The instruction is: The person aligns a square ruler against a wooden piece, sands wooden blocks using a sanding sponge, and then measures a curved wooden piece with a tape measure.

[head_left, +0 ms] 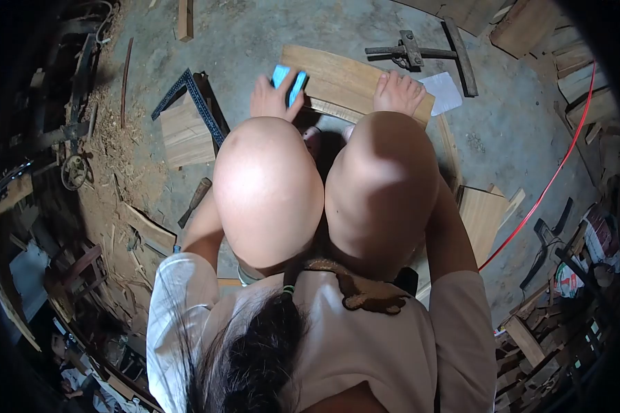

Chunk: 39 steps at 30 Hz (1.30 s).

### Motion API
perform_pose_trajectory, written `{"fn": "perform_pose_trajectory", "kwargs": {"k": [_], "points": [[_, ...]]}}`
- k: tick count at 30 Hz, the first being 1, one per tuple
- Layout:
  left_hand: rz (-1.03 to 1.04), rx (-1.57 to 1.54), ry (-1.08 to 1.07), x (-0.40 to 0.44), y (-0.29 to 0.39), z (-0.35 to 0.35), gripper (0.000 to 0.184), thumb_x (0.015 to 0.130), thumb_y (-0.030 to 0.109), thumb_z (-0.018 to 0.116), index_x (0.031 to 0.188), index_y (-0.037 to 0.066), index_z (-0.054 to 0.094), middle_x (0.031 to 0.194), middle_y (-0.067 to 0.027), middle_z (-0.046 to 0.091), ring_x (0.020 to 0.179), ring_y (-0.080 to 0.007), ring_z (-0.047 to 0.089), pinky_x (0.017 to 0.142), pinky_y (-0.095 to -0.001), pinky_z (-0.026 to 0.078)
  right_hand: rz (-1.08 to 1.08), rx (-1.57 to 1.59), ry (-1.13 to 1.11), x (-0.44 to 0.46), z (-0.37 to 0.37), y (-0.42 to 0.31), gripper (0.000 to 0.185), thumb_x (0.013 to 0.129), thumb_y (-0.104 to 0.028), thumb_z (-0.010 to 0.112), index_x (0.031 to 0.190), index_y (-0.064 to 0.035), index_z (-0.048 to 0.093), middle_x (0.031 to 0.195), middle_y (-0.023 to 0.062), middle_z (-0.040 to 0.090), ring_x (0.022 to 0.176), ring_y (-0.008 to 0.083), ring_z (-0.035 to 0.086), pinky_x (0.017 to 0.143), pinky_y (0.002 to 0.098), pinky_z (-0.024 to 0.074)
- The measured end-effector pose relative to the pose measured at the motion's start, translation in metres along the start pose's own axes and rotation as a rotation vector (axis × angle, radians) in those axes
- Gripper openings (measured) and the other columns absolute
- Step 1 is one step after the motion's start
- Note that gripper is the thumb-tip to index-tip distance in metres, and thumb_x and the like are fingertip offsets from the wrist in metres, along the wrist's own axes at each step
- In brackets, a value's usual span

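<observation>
A pale wooden board (351, 72) lies across the floor in front of my knees, its narrow near edge facing me. My left hand (272, 96) is at the board's left end, fingers closed around a bright blue object (297, 88) whose kind I cannot make out; parts of it show between the fingers. On the board's right part rests my right hand (398, 94), palm down with the fingers stretched out and nothing in them. My knees and legs hide the area just below the board.
A dark framing square (210, 122) lies over a wooden piece (188, 138) on the left. Beyond the board are a T-shaped tool (455, 55) and a white sheet (442, 94). Wood shavings (110, 138) cover the left floor; a red cord (554, 165) runs along the right.
</observation>
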<state>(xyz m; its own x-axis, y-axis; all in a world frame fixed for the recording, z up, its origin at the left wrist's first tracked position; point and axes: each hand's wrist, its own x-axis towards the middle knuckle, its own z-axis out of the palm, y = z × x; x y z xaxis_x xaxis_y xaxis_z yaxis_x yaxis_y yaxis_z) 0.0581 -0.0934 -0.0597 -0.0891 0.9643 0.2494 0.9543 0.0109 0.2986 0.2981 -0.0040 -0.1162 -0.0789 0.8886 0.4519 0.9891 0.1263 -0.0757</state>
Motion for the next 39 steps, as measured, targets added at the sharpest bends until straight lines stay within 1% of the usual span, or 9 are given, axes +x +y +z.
{"fn": "perform_pose_trajectory", "kwargs": {"k": [5, 11, 13, 16, 20, 23, 25, 30, 39], "points": [[0.061, 0.036, -0.053, -0.010, -0.008, -0.004, 0.048, 0.082, 0.038, 0.061, 0.129, 0.031, 0.053, 0.092, -0.0181, 0.046, 0.083, -0.0350, 0.050, 0.073, -0.0420, 0.043, 0.005, -0.009, -0.007, 0.000, -0.001, 0.000, 0.027, 0.086, -0.035, 0.051, 0.091, -0.0099, 0.060, 0.087, 0.0122, 0.054, 0.093, 0.0297, 0.050, 0.102, 0.0534, 0.0263], [-0.048, 0.018, 0.049, 0.085, 0.009, 0.025, 0.049, 0.080, 0.041, 0.060, 0.126, 0.029, 0.054, 0.096, -0.0179, 0.047, 0.092, -0.0354, 0.051, 0.076, -0.0438, 0.043, -0.004, 0.032, 0.036, 0.001, -0.003, -0.001, 0.026, 0.084, -0.032, 0.055, 0.091, -0.0082, 0.059, 0.088, 0.0134, 0.052, 0.092, 0.0314, 0.050, 0.100, 0.0559, 0.0282], [-0.123, 0.010, -0.021, 0.108, 0.018, 0.029, 0.049, 0.079, 0.041, 0.059, 0.126, 0.029, 0.054, 0.106, -0.0206, 0.049, 0.100, -0.0367, 0.051, 0.080, -0.0431, 0.044, 0.001, 0.070, 0.043, 0.004, -0.004, -0.001, 0.025, 0.083, -0.031, 0.056, 0.091, -0.0078, 0.059, 0.087, 0.0139, 0.052, 0.091, 0.0317, 0.050, 0.099, 0.0564, 0.0294], [-0.066, 0.030, 0.113, 0.110, 0.014, 0.042, 0.049, 0.080, 0.039, 0.058, 0.127, 0.028, 0.053, 0.120, -0.0217, 0.048, 0.112, -0.0357, 0.049, 0.088, -0.0433, 0.042, 0.005, 0.103, 0.028, 0.003, -0.009, -0.002, 0.024, 0.083, -0.031, 0.057, 0.091, -0.0080, 0.059, 0.087, 0.0137, 0.052, 0.091, 0.0315, 0.050, 0.100, 0.0555, 0.0295], [-0.031, -0.013, 0.124, 0.103, 0.013, 0.043, 0.053, 0.080, 0.037, 0.054, 0.128, 0.018, 0.052, 0.136, -0.0145, 0.045, 0.119, -0.0311, 0.047, 0.099, -0.0486, 0.033, 0.014, 0.059, 0.031, 0.004, -0.011, -0.005, 0.023, 0.083, -0.030, 0.056, 0.090, -0.0082, 0.059, 0.086, 0.0129, 0.053, 0.091, 0.0309, 0.050, 0.100, 0.0543, 0.0296], [0.124, 0.061, 0.111, 0.077, 0.015, 0.042, 0.054, 0.081, 0.034, 0.053, 0.131, 0.013, 0.049, 0.136, -0.0123, 0.047, 0.125, -0.0314, 0.043, 0.105, -0.0492, 0.028, 0.023, 0.033, 0.021, 0.002, -0.010, -0.004, 0.023, 0.084, -0.031, 0.055, 0.089, -0.0084, 0.059, 0.086, 0.0123, 0.053, 0.092, 0.0303, 0.051, 0.101, 0.0539, 0.0293], [0.187, 0.047, 0.028, 0.047, 0.015, 0.031, 0.056, 0.084, 0.030, 0.049, 0.135, 0.008, 0.043, 0.140, -0.0118, 0.044, 0.135, -0.0278, 0.035, 0.112, -0.0478, 0.020, 0.029, 0.033, 0.029, 0.001, -0.007, -0.004, 0.023, 0.084, -0.031, 0.055, 0.089, -0.0085, 0.059, 0.086, 0.0120, 0.054, 0.091, 0.0302, 0.051, 0.101, 0.0537, 0.0291], [0.230, -0.039, -0.118, 0.010, 0.015, 0.008, 0.058, 0.086, 0.024, 0.049, 0.141, 0.008, 0.034, 0.145, -0.0121, 0.036, 0.138, -0.0283, 0.030, 0.112, -0.0493, 0.022, 0.038, 0.030, 0.035, 0.001, -0.008, -0.005, 0.025, 0.085, -0.032, 0.054, 0.090, -0.0087, 0.060, 0.087, 0.0121, 0.055, 0.091, 0.0302, 0.052, 0.102, 0.0532, 0.0281], [0.144, 0.034, 0.106, 0.107, 0.014, 0.053, 0.056, 0.084, 0.026, 0.048, 0.137, 0.008, 0.039, 0.143, -0.0119, 0.040, 0.136, -0.0298, 0.033, 0.107, -0.0519, 0.030, 0.221, 0.009, 0.042, 0.003, -0.008, -0.018, 0.029, 0.084, -0.032, 0.053, 0.094, -0.0053, 0.058, 0.090, 0.0143, 0.055, 0.094, 0.0311, 0.052, 0.098, 0.0526, 0.0279]]}}
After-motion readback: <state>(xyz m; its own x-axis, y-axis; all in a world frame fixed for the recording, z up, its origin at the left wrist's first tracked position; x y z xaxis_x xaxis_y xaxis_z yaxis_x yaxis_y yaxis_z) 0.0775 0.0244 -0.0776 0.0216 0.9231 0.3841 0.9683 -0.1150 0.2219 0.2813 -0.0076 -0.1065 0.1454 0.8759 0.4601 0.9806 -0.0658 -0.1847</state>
